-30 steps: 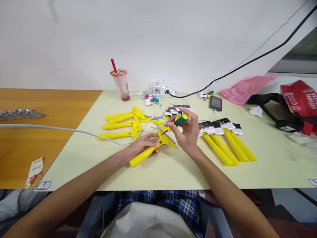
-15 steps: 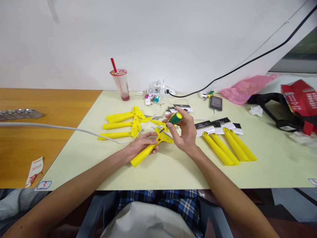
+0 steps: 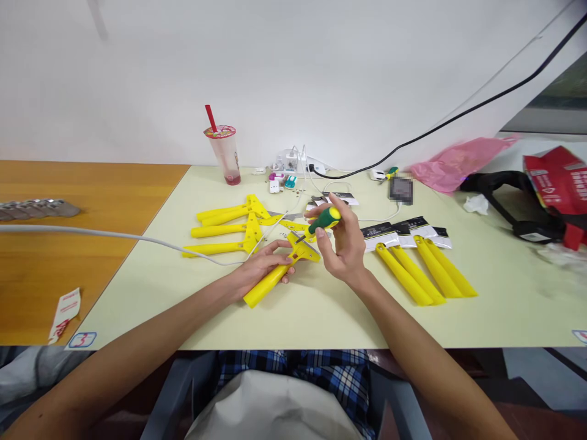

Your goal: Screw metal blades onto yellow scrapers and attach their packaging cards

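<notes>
My left hand [image 3: 265,267] is closed around the neck of a yellow scraper [image 3: 266,286], whose handle slants down to the left. In my right hand [image 3: 343,243] is a green and yellow screwdriver [image 3: 327,221], gripped by its handle between thumb and fingers. The screwdriver's tip meets the scraper head near its left end; the screw itself is too small to make out. A dark blade strip shows along the head. Just beyond my left hand lie three more yellow scraper handles [image 3: 219,231], with loose yellow head pieces [image 3: 293,225] beside them.
Yellow handles [image 3: 403,275] and black-and-white packets [image 3: 380,234] lie to the right. A drink cup [image 3: 225,160] stands at the back left. A white cable [image 3: 137,238] crosses from the left. Behind are a power strip [image 3: 293,161], a phone-like device [image 3: 401,190] and a pink bag [image 3: 458,164].
The screwdriver's handle has shifted slightly and my right fingers have changed position on it. My left hand still holds the scraper in nearly the same place.
</notes>
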Demonstrator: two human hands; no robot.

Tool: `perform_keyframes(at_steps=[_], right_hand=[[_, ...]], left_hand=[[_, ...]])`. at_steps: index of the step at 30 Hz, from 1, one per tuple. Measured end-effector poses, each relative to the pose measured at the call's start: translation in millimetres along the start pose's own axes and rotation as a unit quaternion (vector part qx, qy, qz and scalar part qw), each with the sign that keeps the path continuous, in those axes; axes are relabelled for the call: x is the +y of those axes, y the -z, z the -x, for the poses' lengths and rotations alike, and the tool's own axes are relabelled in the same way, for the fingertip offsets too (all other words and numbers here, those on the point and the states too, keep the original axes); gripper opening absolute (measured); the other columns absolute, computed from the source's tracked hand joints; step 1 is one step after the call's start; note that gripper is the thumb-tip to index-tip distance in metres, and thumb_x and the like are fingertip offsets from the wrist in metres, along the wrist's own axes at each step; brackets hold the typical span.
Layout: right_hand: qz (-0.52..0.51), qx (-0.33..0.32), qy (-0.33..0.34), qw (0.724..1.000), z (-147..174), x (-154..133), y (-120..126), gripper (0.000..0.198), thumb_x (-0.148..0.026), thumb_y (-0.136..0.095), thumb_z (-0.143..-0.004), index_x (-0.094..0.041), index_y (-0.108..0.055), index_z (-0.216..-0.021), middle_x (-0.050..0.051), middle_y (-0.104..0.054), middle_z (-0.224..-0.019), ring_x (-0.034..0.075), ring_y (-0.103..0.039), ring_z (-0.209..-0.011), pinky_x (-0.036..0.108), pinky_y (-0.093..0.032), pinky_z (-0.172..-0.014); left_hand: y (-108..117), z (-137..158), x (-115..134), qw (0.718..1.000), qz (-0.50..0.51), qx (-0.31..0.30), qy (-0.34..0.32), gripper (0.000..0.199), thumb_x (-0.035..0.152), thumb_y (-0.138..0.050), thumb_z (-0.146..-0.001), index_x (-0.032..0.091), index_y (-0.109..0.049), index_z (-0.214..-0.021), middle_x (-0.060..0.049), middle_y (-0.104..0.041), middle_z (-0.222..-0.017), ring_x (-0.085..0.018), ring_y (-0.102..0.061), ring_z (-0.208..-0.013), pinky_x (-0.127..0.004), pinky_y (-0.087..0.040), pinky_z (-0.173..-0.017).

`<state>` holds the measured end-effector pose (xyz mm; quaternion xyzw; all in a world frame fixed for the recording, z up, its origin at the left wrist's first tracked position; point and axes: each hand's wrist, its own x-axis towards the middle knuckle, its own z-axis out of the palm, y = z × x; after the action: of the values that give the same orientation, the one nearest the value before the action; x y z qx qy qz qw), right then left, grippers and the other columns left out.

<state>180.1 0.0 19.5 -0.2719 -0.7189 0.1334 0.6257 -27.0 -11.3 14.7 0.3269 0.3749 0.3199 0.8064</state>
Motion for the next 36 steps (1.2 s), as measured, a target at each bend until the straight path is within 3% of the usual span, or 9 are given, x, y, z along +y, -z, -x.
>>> perform_keyframes(at_steps=[3, 9, 13, 15, 21, 26, 29, 32, 36], right_hand=[[-0.033, -0.004, -0.019, 0.999, 0.9, -0.6, -0.7, 0.060, -0.029, -0.063, -0.109, -0.037, -0.045, -0.166, 0.011, -0.068, -0.138, 0.028, -0.077, -0.115, 0.050, -0.068, -0.096], [0.035, 0.027, 0.022, 0.999, 0.9, 7.4, 0.5, 0.063, -0.026, -0.077, -0.101, -0.040, -0.053, -0.158, 0.007, -0.070, -0.117, 0.026, -0.074, -0.101, 0.046, -0.067, -0.088], [0.004, -0.011, -0.024, 1.000, -0.5, 4.2, 1.2, 0.059, -0.034, -0.062, -0.110, -0.037, -0.042, -0.165, 0.011, -0.067, -0.136, 0.028, -0.073, -0.121, 0.051, -0.066, -0.100], [-0.021, -0.021, -0.041, 0.999, 0.2, 3.2, 0.4, 0.058, -0.034, -0.059, -0.111, -0.037, -0.040, -0.166, 0.011, -0.066, -0.142, 0.026, -0.075, -0.120, 0.050, -0.067, -0.100], [0.032, 0.009, 0.000, 0.999, 2.1, 6.2, -0.7, 0.058, -0.032, -0.074, -0.104, -0.038, -0.051, -0.157, 0.007, -0.072, -0.116, 0.025, -0.076, -0.101, 0.046, -0.067, -0.088], [-0.028, -0.033, -0.032, 0.999, 1.0, 2.0, -0.6, 0.059, -0.032, -0.060, -0.111, -0.036, -0.039, -0.166, 0.012, -0.066, -0.143, 0.027, -0.075, -0.121, 0.051, -0.066, -0.102], [-0.006, -0.020, -0.032, 0.999, 1.3, 3.5, -0.6, 0.058, -0.032, -0.069, -0.107, -0.036, -0.047, -0.160, 0.009, -0.073, -0.127, 0.024, -0.078, -0.106, 0.046, -0.068, -0.095], [0.036, 0.012, 0.011, 0.999, 0.7, 6.5, 0.0, 0.058, -0.029, -0.078, -0.101, -0.037, -0.055, -0.154, 0.003, -0.073, -0.107, 0.023, -0.076, -0.094, 0.044, -0.067, -0.089], [-0.001, -0.028, -0.012, 1.000, -0.1, 4.4, -0.1, 0.063, -0.030, -0.065, -0.108, -0.036, -0.041, -0.166, 0.010, -0.070, -0.131, 0.026, -0.074, -0.117, 0.050, -0.066, -0.100]], left_hand=[[1.7, -1.0, -0.6, 1.000, 0.001, 0.007, -0.009, 0.057, 0.020, -0.093, -0.070, 0.022, -0.056, -0.114, -0.006, -0.076, -0.104, -0.013, -0.068, -0.070, -0.025, -0.050, -0.056], [1.3, 0.1, -1.1, 1.000, -0.010, 0.002, -0.005, 0.059, 0.020, -0.092, -0.072, 0.024, -0.056, -0.118, -0.003, -0.074, -0.100, -0.013, -0.068, -0.071, -0.025, -0.051, -0.058], [1.1, -0.6, -1.8, 1.000, -0.008, 0.009, -0.013, 0.056, 0.020, -0.091, -0.072, 0.023, -0.056, -0.115, -0.006, -0.076, -0.105, -0.012, -0.067, -0.071, -0.024, -0.051, -0.059], [1.9, -1.6, -2.2, 1.000, -0.008, 0.012, -0.018, 0.056, 0.021, -0.091, -0.072, 0.023, -0.057, -0.116, -0.006, -0.076, -0.106, -0.013, -0.068, -0.072, -0.024, -0.052, -0.059], [3.2, -3.6, -2.6, 1.000, -0.008, 0.008, -0.009, 0.059, 0.020, -0.093, -0.071, 0.023, -0.056, -0.116, -0.005, -0.075, -0.100, -0.012, -0.068, -0.069, -0.024, -0.053, -0.059], [2.6, -3.7, -1.9, 1.000, 0.001, 0.016, -0.017, 0.055, 0.018, -0.091, -0.072, 0.022, -0.056, -0.114, -0.005, -0.076, -0.100, -0.013, -0.068, -0.071, -0.024, -0.053, -0.058], [2.4, -4.0, -1.7, 1.000, 0.002, 0.013, -0.015, 0.056, 0.018, -0.092, -0.071, 0.021, -0.057, -0.114, -0.004, -0.074, -0.096, -0.012, -0.067, -0.070, -0.024, -0.054, -0.058], [3.0, -4.8, -2.7, 1.000, 0.004, 0.008, -0.014, 0.058, 0.018, -0.092, -0.071, 0.021, -0.057, -0.117, -0.004, -0.075, -0.097, -0.012, -0.067, -0.068, -0.024, -0.055, -0.058], [5.2, -6.2, -3.9, 1.000, 0.005, 0.021, -0.017, 0.058, 0.018, -0.091, -0.074, 0.021, -0.056, -0.121, -0.003, -0.073, -0.093, -0.013, -0.069, -0.070, -0.023, -0.055, -0.059]])
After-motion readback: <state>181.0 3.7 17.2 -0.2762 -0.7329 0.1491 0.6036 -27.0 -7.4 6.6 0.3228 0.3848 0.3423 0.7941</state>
